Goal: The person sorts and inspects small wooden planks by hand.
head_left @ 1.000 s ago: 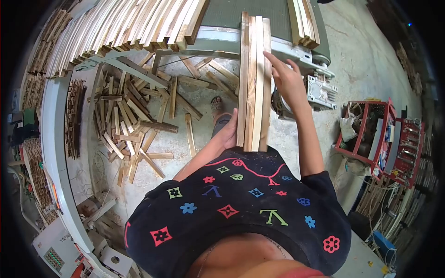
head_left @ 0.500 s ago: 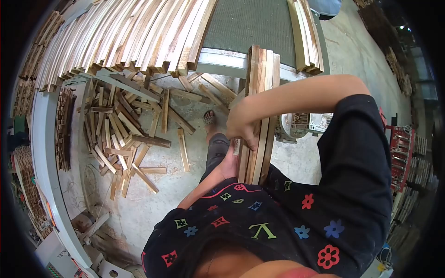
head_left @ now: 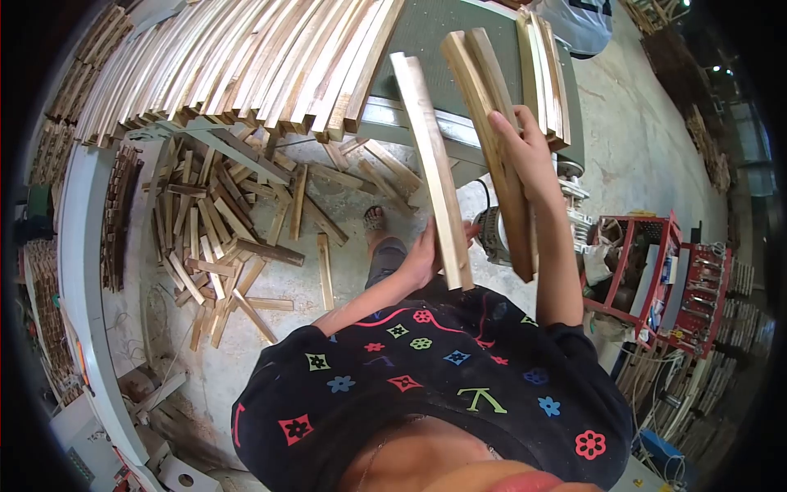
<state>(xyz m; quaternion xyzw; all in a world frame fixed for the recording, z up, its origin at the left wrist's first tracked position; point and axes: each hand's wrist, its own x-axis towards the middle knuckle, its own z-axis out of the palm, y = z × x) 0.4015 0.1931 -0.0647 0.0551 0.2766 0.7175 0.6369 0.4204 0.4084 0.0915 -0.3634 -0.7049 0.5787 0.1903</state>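
Observation:
Two upright bundles of wooden strips stand apart in front of my body. My left hand [head_left: 425, 256] is closed round the lower part of the left strips [head_left: 432, 164], whose top ends lean over the bench edge. Higher up on the right, my right hand [head_left: 529, 152] grips the darker brown strips [head_left: 492, 139] with its thumb across them. These reach from above the green bench surface [head_left: 434, 31] down to near my shirt. A long row of pale strips [head_left: 279, 66] lies on the bench at the upper left.
More strips [head_left: 544, 78] lie at the bench's right end. Loose wood pieces [head_left: 217, 238] are heaped on the floor at the left. A red rack with tools [head_left: 701, 287] stands at the right, near a red-framed cart [head_left: 627, 271]. A grey metal beam [head_left: 90, 287] runs down the left.
The single bundle is now split in two. My right hand has moved up and right with the darker strips, while my left hand keeps the lighter ones. My right arm no longer crosses the bundle.

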